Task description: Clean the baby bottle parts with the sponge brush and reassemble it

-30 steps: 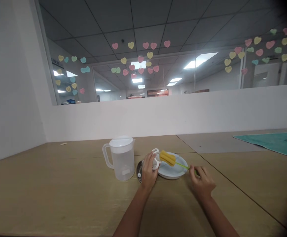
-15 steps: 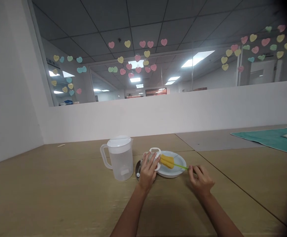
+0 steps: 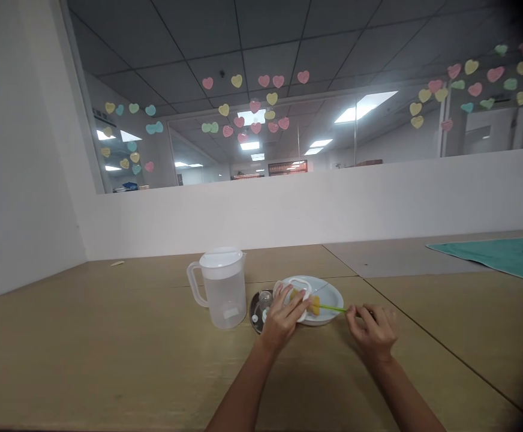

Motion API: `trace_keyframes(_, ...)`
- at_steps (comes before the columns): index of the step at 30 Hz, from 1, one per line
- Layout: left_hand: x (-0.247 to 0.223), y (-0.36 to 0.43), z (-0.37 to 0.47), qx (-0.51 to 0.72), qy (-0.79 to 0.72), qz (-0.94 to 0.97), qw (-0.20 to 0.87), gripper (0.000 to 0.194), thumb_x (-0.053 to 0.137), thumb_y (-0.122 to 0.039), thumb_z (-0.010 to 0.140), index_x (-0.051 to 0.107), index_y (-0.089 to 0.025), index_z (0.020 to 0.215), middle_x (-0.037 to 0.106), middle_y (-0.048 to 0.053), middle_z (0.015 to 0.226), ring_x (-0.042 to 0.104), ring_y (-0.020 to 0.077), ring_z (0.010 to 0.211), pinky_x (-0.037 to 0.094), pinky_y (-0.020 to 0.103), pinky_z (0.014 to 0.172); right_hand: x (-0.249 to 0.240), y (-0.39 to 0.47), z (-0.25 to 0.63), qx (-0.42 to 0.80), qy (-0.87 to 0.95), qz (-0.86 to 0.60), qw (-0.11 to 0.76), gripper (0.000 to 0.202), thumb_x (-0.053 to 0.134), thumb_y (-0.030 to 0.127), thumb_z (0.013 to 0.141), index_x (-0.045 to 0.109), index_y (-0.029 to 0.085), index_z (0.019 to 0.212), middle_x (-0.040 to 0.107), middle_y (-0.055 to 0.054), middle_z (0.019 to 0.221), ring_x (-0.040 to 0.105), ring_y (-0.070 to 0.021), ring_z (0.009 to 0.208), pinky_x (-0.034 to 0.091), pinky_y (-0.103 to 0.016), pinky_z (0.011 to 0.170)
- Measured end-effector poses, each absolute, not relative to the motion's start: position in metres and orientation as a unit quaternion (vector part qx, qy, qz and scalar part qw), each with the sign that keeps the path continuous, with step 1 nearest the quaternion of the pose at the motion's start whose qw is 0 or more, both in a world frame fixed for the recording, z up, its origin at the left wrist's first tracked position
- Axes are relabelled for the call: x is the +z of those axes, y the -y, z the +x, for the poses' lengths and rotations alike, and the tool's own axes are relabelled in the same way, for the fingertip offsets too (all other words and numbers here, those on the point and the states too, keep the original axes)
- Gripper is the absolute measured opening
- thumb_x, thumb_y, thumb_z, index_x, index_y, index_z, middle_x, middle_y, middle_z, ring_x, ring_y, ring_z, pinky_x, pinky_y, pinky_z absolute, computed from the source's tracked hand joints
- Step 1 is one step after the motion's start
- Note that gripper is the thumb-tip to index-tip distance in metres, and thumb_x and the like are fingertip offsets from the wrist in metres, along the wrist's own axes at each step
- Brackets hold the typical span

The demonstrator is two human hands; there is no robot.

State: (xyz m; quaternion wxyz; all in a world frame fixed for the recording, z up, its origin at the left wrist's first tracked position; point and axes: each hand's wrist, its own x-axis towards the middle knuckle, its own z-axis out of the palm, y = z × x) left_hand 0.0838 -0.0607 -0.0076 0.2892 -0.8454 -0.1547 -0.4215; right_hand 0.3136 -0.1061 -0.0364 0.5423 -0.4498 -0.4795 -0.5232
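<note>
My left hand (image 3: 283,315) is wrapped round a clear bottle-like container with a white handled rim (image 3: 306,287), tilted over a white basin (image 3: 332,294). A yellow sponge brush (image 3: 316,305) is partly inside the container's mouth. My right hand (image 3: 373,327) pinches the brush's green stick (image 3: 332,308) to the right of the basin. Left of my left hand lies a round metal dish (image 3: 257,324) with a small clear dome (image 3: 265,299) and small white parts (image 3: 255,318) in it.
A clear plastic jug (image 3: 225,294) with a white lid stands left of the metal dish. A teal cloth (image 3: 499,255) lies at the far right. A small flat scrap (image 3: 117,263) is near the white wall (image 3: 198,216) at the back left.
The container in my left hand has moved right, over the basin, and more of the yellow sponge is inside it. More of the metal dish now shows.
</note>
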Motion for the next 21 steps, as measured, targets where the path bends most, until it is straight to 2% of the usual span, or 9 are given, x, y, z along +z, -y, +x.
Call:
trace_keyframes(5,-0.009,0.059,0.086,-0.408,0.134,-0.849,0.308,0.044,0.037,-0.012,0.09,0.044,-0.022,0.133,0.054,0.005,0.131,0.031,0.0242,0.135,0.038,0.05,0.107,-0.038,0.1,0.305,-0.483,0.55,-0.413,0.542,0.005,0.064,0.018,0.077,0.06,0.018,0.074,0.058,-0.001,0.068,0.048,-0.0119,0.063,0.032,-0.027,0.064)
trace_keyframes(11,-0.003,0.055,0.078,-0.409,0.181,-0.839,0.31,0.046,0.037,-0.009,0.089,0.044,-0.021,0.133,0.052,0.005,0.134,0.033,0.0242,0.134,0.037,0.053,0.107,-0.039,0.096,0.312,-0.468,0.473,-0.463,0.585,0.016,0.061,0.018,0.079,0.056,0.017,0.064,0.055,-0.001,0.065,0.048,-0.0118,0.062,0.033,-0.027,0.064)
trace_keyframes(14,-0.006,0.056,0.079,-0.398,0.19,-0.85,0.287,0.049,0.036,-0.007,0.086,0.043,-0.019,0.133,0.05,0.005,0.135,0.031,0.0248,0.135,0.036,0.053,0.108,-0.04,0.097,0.307,-0.459,0.507,-0.463,0.564,0.014,0.06,0.019,0.08,0.058,0.017,0.066,0.057,-0.002,0.067,0.048,-0.012,0.063,0.034,-0.026,0.064)
trace_keyframes(18,-0.009,0.061,0.084,-0.396,0.165,-0.856,0.289,0.052,0.034,-0.004,0.084,0.045,-0.021,0.132,0.051,0.003,0.135,0.029,0.0229,0.136,0.04,0.047,0.106,-0.041,0.099,0.3,-0.419,0.594,-0.453,0.516,0.01,0.056,0.02,0.083,0.062,0.019,0.075,0.06,-0.002,0.071,0.051,-0.0119,0.067,0.035,-0.025,0.067)
trace_keyframes(21,-0.005,0.058,0.082,-0.415,0.187,-0.833,0.313,0.047,0.037,-0.008,0.087,0.047,-0.022,0.131,0.054,0.004,0.132,0.034,0.0222,0.134,0.038,0.046,0.108,-0.04,0.099,0.302,-0.404,0.544,-0.502,0.537,0.016,0.055,0.021,0.083,0.059,0.019,0.068,0.058,-0.002,0.066,0.05,-0.012,0.064,0.034,-0.026,0.067)
